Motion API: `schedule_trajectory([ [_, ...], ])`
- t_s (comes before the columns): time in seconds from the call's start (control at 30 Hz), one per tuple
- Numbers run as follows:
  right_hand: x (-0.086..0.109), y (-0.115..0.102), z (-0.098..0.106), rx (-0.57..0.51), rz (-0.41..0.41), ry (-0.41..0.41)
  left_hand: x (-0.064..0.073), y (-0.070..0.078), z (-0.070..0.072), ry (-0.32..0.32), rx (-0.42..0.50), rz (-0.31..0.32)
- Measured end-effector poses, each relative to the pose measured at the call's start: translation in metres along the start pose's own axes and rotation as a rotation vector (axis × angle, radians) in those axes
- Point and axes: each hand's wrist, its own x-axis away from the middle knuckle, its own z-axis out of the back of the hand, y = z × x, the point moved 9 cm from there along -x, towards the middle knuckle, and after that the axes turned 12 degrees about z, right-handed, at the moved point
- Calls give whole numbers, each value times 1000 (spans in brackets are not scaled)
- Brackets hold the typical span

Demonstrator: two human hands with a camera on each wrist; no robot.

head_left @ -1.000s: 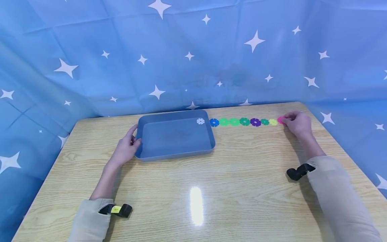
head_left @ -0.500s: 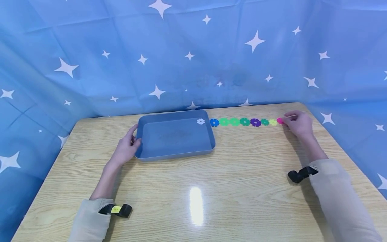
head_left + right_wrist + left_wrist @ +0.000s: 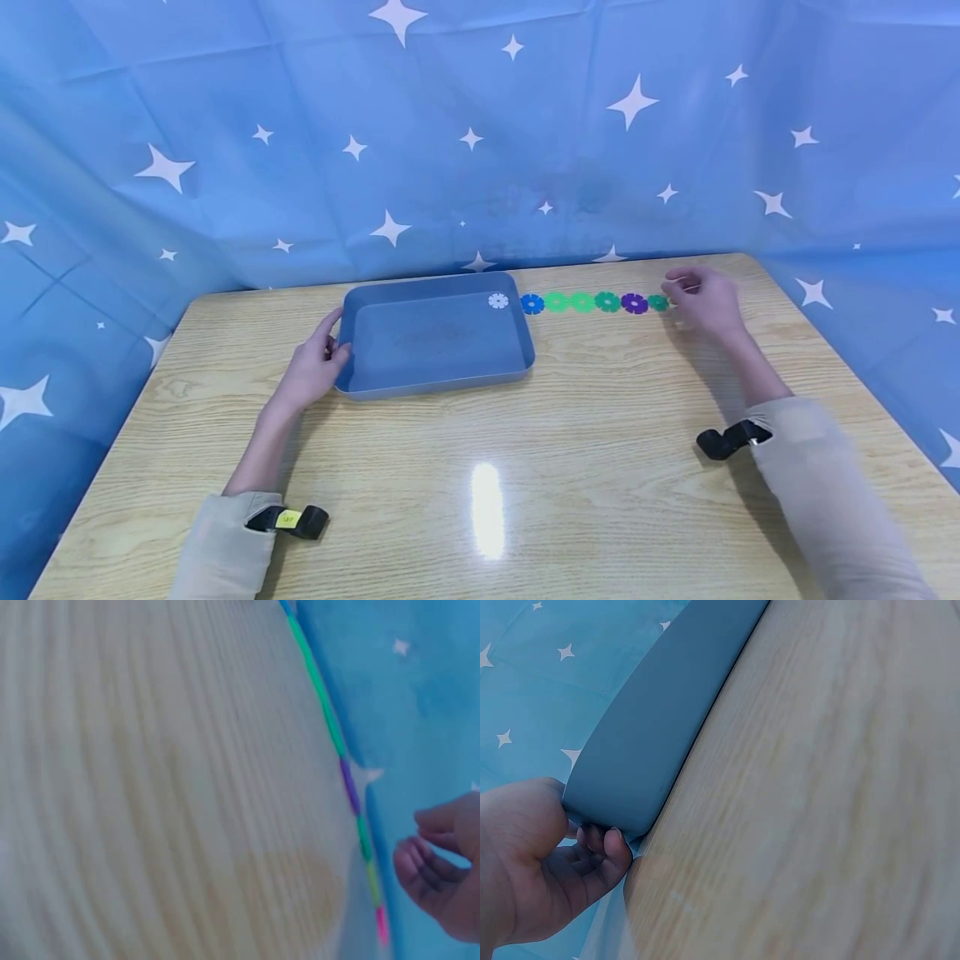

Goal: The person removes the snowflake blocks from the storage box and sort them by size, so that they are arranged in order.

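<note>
A blue-grey tray [image 3: 420,342] lies on the table, and my left hand [image 3: 309,368] grips its left edge. The left wrist view shows curled fingers [image 3: 613,851] at the tray's corner. To the tray's right runs a row of flower-shaped snowflake discs: blue [image 3: 532,304], light green [image 3: 556,302], darker green [image 3: 607,302], purple [image 3: 634,303] and small green [image 3: 657,302]. Over the row's right end is my right hand [image 3: 708,302], fingers loosely bent and holding nothing. It hides the yellow [image 3: 373,883] and pink [image 3: 382,925] discs in the head view; both show in the right wrist view.
A white snowflake disc [image 3: 498,301] lies inside the tray near its right wall. Behind the wooden table [image 3: 600,467] hangs a blue curtain [image 3: 450,100] with white stars. Each sleeved wrist carries a black camera.
My right hand has let go of the pink disc at the row's right end and moved left and slightly up, covering the yellow disc too. The left hand and tray have stayed put.
</note>
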Motion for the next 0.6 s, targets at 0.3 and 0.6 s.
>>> schedule_trajectory([
  [0.3,-9,-63,-27,-58,140,-30,0,0,0,5,-7,-4],
  [0.6,-20,-117,-65,-123,223,-116,1,2,0,5,-9,-5],
])
